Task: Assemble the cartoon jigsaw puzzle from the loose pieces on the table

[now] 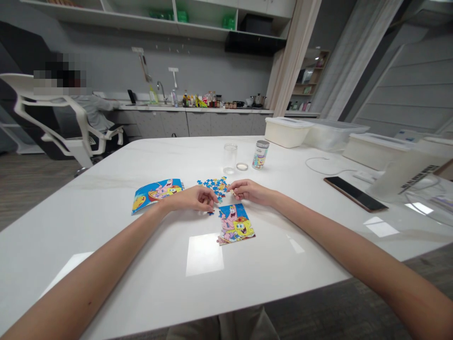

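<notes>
A partly joined jigsaw puzzle (pixel 237 224) with a yellow and a pink cartoon figure lies flat on the white table (pixel 148 278). Just beyond it is a heap of loose puzzle pieces (pixel 212 183), mostly blue. My left hand (pixel 194 198) is at the puzzle's upper left with its fingers curled in; what they hold, if anything, is hidden. One loose piece (pixel 211 212) shows under its thumb. At the heap's right edge, my right hand (pixel 251 191) pinches a small pale puzzle piece (pixel 232 192). Left of my left hand rests the curled picture sheet (pixel 152 193), partly covered by the wrist.
Behind the heap stand a clear jar (pixel 230 158), a ring-shaped lid (pixel 242 166) and a lidded jar with cartoon print (pixel 260 155). A phone (pixel 355 194), a cable and lidded boxes (pixel 286 131) are at the right. A person (pixel 90 111) sits at the far left.
</notes>
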The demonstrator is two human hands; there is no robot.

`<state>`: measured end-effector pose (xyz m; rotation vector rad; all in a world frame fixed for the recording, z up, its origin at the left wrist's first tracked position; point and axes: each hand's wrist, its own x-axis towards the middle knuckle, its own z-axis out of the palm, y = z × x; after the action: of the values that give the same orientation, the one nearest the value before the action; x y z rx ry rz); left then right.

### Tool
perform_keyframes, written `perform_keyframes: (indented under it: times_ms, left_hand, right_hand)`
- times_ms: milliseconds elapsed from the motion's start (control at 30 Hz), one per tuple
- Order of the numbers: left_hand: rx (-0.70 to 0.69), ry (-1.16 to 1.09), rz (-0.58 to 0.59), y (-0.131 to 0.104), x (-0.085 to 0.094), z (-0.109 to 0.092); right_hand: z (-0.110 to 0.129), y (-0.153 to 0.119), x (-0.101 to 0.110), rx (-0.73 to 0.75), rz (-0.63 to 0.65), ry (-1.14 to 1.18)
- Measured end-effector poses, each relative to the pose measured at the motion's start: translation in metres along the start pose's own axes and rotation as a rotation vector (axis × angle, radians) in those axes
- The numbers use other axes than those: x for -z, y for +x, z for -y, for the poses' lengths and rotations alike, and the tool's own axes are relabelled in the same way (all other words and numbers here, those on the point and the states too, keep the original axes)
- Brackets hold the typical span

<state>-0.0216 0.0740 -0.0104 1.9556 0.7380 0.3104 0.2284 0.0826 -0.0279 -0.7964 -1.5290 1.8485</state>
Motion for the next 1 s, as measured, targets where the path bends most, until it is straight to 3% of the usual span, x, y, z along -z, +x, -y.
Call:
perform_keyframes:
  times_ms: [333, 600, 833, 1000]
  left_hand:
    - [-0.043, 0.143, 0.018, 0.0003, 0.0034, -0.0007]
    - [-0.049, 0.076, 0.032, 0.0015, 0.0017, 0.0013]
    - [-0.031, 0.026, 0.038, 0.0008, 0.0011, 0.0025]
    - [-0.029, 0.003, 0.034, 0.0003, 0.0018, 0.0037]
  right_hand:
    - [-0.0003, -0.0001, -0.002, 0.027, -0.026, -0.065]
    - [-0.0011, -0.0004, -0.0004, 0.008, -0.012, -0.037]
    - [0.0002, -0.0004, 0.0, 0.039, -0.005, -0.173]
    - [-0.001, 0.0005, -0.0005, 0.049, -0.02, -0.114]
